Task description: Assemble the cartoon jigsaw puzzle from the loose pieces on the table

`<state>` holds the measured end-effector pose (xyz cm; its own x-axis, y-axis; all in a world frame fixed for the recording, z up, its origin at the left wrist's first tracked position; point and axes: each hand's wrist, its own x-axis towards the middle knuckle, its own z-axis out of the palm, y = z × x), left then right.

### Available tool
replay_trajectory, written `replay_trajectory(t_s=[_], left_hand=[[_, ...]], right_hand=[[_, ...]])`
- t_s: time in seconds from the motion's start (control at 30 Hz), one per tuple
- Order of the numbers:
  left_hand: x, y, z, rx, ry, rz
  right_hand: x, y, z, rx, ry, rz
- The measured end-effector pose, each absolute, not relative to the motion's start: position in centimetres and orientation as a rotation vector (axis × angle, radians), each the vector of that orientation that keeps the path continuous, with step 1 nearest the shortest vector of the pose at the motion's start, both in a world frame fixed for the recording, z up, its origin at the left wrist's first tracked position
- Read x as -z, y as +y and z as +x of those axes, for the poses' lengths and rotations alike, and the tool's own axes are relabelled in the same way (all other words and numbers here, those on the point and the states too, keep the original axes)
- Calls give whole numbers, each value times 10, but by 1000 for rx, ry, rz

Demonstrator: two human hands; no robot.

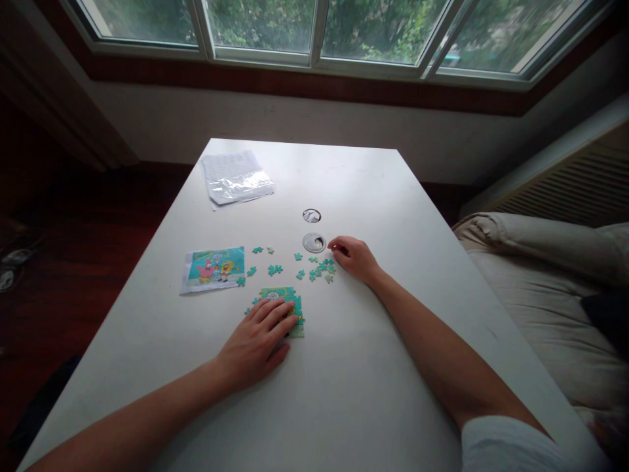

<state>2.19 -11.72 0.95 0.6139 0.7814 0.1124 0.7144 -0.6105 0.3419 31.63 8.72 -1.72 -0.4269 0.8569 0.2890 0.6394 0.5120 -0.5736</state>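
My left hand (258,337) lies flat with its fingers stretched over a partly joined jigsaw puzzle (297,330), hiding much of its picture. Just right of the loose puzzle pieces (322,267), my right hand (354,257) is closed, thumb and fingertips together beside the round metal grommet (313,242). Whether a piece is between those fingertips is too small to tell. Several more green pieces, such as a joined pair (275,269), are scattered beyond the puzzle. A picture sheet (215,267) with cartoon figures lies to their left, one piece touching its lower right corner.
The white table (383,380) carries a clear plastic bag with paper (237,177) at its far left. A round hole (311,216) sits behind the grommet. A window (314,33) is beyond the table, and a light-coloured sofa (521,295) stands on the right.
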Motion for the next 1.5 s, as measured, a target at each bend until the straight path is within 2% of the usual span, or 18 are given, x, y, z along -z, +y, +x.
replay_trajectory(t_s=[1.5], left_hand=[[-9, -117, 22, -371, 1214, 2571]], right_hand=[[19, 89, 316, -481, -2227, -1215]])
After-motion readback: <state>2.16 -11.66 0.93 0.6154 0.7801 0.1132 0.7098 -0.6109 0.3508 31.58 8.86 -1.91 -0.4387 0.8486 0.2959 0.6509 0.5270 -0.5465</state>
